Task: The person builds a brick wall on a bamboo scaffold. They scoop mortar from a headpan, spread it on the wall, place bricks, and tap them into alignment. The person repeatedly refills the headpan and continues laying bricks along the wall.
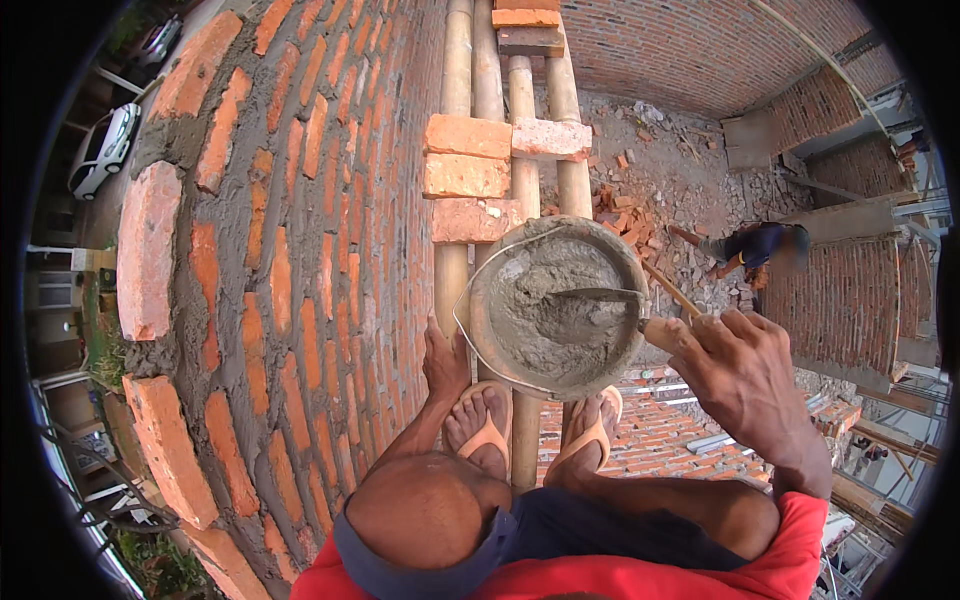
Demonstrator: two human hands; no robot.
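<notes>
A bucket of grey mortar [545, 340], with a wire handle, rests on bamboo poles [458, 70] between the top of my view and my sandalled feet. My right hand [740, 370] is closed on the wooden handle of a trowel [590, 294], its blade in the mortar. My left hand [444, 365] grips the left pole beside the bucket, just above my left foot [482, 420]. Beyond the bucket several loose bricks [467, 135] lie across the poles. Along the left runs a brick wall [260, 300] with wet grey mortar and bricks on its top course.
Far below at right, another person [750, 245] in dark clothing bends over near broken bricks [620, 210] and rubble. More brick walls [830, 300] and bamboo poles surround that drop. Parked white cars [105, 150] show below, outside the left wall.
</notes>
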